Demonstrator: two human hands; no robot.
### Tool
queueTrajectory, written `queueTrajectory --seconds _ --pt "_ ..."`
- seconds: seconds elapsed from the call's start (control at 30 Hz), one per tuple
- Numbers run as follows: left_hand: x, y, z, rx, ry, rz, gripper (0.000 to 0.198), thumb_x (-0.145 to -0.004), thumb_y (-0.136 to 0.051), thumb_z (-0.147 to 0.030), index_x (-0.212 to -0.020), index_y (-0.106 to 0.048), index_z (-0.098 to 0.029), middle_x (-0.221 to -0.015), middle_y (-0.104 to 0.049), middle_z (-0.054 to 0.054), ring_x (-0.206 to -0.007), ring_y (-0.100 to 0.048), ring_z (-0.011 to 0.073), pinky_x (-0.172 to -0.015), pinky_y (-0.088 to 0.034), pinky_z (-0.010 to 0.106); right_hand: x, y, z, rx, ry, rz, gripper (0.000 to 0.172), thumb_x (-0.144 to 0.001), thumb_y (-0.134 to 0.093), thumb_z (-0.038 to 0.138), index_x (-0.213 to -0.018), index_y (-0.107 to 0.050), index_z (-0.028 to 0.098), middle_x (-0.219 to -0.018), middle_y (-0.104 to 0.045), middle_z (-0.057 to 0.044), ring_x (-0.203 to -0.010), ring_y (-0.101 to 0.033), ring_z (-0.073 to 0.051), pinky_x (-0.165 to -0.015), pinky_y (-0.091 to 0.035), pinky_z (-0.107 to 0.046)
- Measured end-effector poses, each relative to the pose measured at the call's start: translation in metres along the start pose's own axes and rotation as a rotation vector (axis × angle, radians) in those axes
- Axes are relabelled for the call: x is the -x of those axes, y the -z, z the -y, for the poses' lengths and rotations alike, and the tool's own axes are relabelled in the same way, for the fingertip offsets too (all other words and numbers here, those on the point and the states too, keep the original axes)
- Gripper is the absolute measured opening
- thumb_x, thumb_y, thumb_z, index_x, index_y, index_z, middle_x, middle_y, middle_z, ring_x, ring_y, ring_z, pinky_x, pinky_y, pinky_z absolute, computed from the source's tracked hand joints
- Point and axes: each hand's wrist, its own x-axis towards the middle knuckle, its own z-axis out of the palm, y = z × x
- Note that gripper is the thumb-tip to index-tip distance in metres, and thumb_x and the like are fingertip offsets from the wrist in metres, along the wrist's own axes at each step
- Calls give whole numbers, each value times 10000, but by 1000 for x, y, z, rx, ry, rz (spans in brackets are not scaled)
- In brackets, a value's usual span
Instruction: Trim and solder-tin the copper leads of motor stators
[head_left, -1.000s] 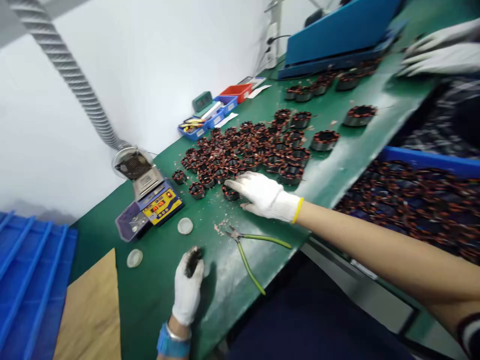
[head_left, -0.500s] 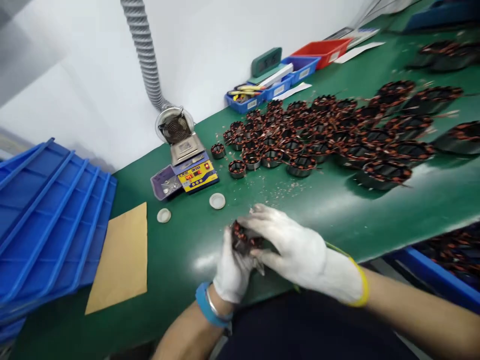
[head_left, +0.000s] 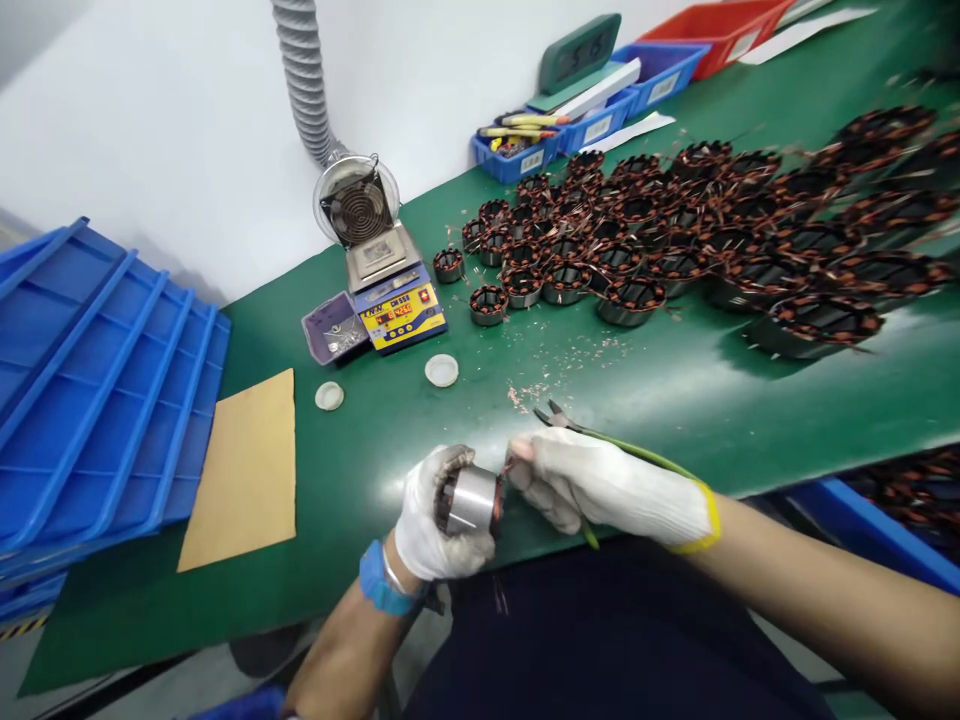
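A motor stator [head_left: 475, 500] with a bare steel outer ring and copper windings lies on its side in my gloved left hand [head_left: 427, 525]. The fingers of that hand wrap around it. Close to the stator's right end is my gloved right hand [head_left: 600, 482], its thumb and forefinger pinched at what looks like a thin copper wire. Green-handled cutting pliers [head_left: 559, 415] are tucked in the same hand, jaws pointing away over the bench. Their other handle end shows below the palm.
Many wound stators [head_left: 630, 300] cover the right of the green bench [head_left: 360, 450], with wire scraps [head_left: 532, 390] before them. A digital scale [head_left: 405, 315], purple tray [head_left: 330, 345], two white lids [head_left: 442, 370], brown paper [head_left: 244, 470] and blue crates [head_left: 105, 400] stand left.
The stator has turned so that its steel side faces up. My right hand has drawn back from over it to its right end, and the pliers now show clearly. The view has shifted slightly.
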Motion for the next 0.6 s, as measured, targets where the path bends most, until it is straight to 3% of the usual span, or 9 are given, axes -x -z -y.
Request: queueTrajectory --seconds 0.07,0.13,0.23,0.3,0.33,0.4,0.5,0.6 --pt "-1 4 -2 17 -136 83 911 -520 -898 -905 -1125 -784 -234 -927 -791 97 -790 -756 285 -796 -627 430 5 -2 2 86 60 14 669 -789 -784 863 -736 -562 234 -542 -525 40 -418 -439 -114 -413 -331 -265" --pt "-2 2 -10 98 -105 60 823 -515 -942 -844 -1055 -798 -240 -916 -797 91 -802 -759 288 -792 -624 418 13 1 6 255 209 -8 617 -891 -718 809 -725 -554 238 -557 -531 33 -443 -457 -119 -440 -362 -271" --pt "-3 -12 -30 409 351 -60 713 -747 -810 -867 -998 -795 -200 -882 -786 89 -759 -737 254 -712 -598 367 27 12 13 811 645 -91 428 -1077 -604 550 -810 -691 227 -687 -680 -38 -593 -589 -164 -582 -469 -304" --pt "-3 -20 -37 638 638 9 739 -825 -702 -903 -942 -788 -178 -721 -711 52 -587 -641 204 -556 -506 309 34 20 15 1096 870 -101 322 -1111 -581 410 -922 -781 244 -806 -764 -76 -714 -672 -205 -693 -522 -342" --pt "-3 -21 -38 701 668 23 740 -828 -700 -904 -920 -789 -175 -688 -688 39 -551 -604 186 -527 -476 292 35 23 15 1106 901 -94 322 -1124 -580 423 -961 -797 250 -840 -782 -84 -745 -693 -215 -717 -536 -351" --pt "-2 -18 -36 692 511 -39 699 -788 -790 -866 -927 -811 -181 -770 -738 54 -622 -639 189 -579 -519 296 34 26 11 830 790 -60 469 -1103 -593 654 -1015 -791 238 -872 -793 -90 -736 -708 -214 -698 -556 -343" --pt "1 -1 -27 468 150 -103 694 -714 -902 -827 -1019 -846 -207 -981 -818 96 -824 -742 253 -759 -614 349 24 24 -2 158 386 64 901 -842 -562 1055 -1019 -755 193 -823 -761 -85 -649 -694 -203 -613 -565 -329" --pt "1 19 -26 218 -65 12 714 -720 -905 -802 -1111 -850 -207 -1035 -840 142 -900 -798 324 -856 -646 422 13 10 -12 -187 107 151 915 -778 -619 1074 -930 -723 178 -741 -713 -57 -576 -654 -167 -563 -542 -298"
